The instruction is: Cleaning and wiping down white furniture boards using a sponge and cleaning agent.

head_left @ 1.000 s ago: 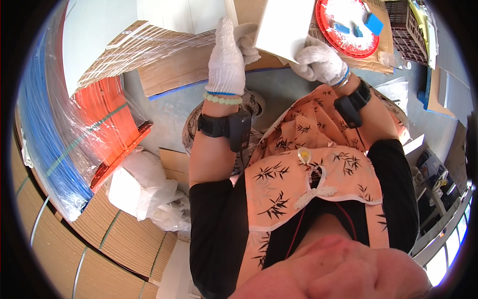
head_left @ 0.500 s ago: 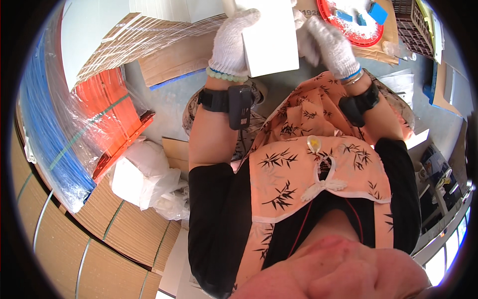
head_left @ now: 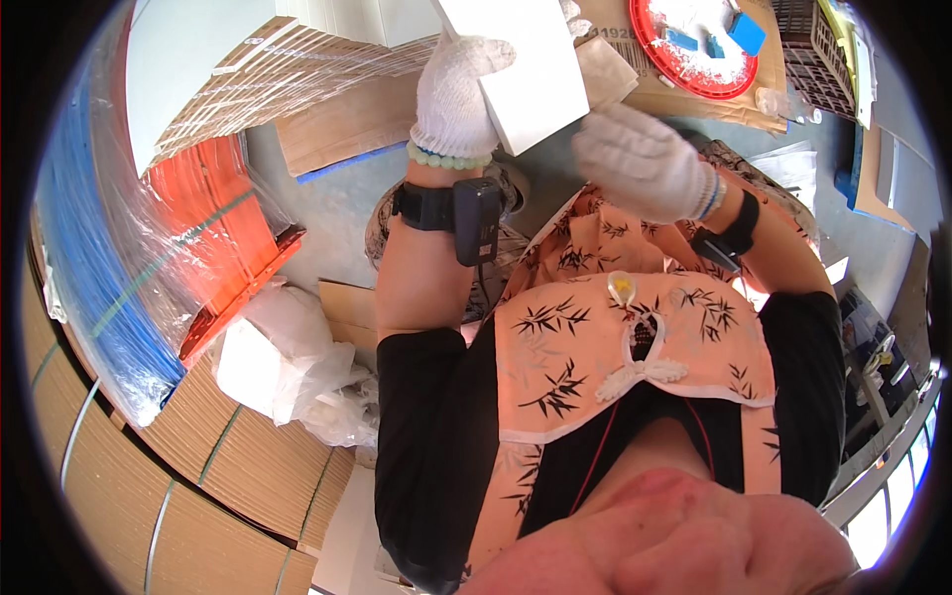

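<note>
Head view: 2 white-knit-gloved hands are gripping a flat white rectangular board (head_left: 531, 69) — left hand (head_left: 454, 94) clasping its edge, right hand (head_left: 643, 164) curled underneath.

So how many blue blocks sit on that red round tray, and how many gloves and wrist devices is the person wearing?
Blue blocks: 3
White knit gloves: 2, left hand, right hand
Black wrist devices: 2
Total: 7

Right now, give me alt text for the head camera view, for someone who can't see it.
Two hands in white knit gloves hold a flat white box at chest height: the left hand grips its left edge, the right hand is at its lower right corner. Beyond lie a red round tray on cardboard and, left, plastic-wrapped orange and blue sheet stacks.
</note>
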Demonstrator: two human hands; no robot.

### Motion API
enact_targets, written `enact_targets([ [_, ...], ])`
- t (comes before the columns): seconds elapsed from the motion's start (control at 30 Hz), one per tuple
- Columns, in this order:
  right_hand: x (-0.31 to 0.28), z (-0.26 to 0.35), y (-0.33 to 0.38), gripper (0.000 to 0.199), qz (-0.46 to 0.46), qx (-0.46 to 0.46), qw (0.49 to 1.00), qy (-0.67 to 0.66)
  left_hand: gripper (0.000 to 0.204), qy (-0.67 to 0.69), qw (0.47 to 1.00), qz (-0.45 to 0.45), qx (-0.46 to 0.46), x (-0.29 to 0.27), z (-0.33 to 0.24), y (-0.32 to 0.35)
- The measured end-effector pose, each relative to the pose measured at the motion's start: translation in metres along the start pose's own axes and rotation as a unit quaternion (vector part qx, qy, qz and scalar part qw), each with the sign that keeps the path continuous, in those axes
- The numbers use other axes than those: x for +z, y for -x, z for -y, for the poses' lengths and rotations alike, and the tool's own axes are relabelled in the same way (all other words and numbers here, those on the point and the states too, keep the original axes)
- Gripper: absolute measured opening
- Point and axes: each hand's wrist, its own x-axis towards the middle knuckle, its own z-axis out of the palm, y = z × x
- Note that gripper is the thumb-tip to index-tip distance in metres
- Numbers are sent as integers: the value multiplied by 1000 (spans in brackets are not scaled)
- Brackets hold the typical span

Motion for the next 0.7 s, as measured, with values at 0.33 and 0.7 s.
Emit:
enact_targets([
  [0.33,-56,-20,-95,72,-25,73,995,59,85,92,991,88,-47,18,18,11],
  [0.7,-97,-115,-122,56,-273,206,938,-54,60,-21,991,126,-44,-3,45,27],
])
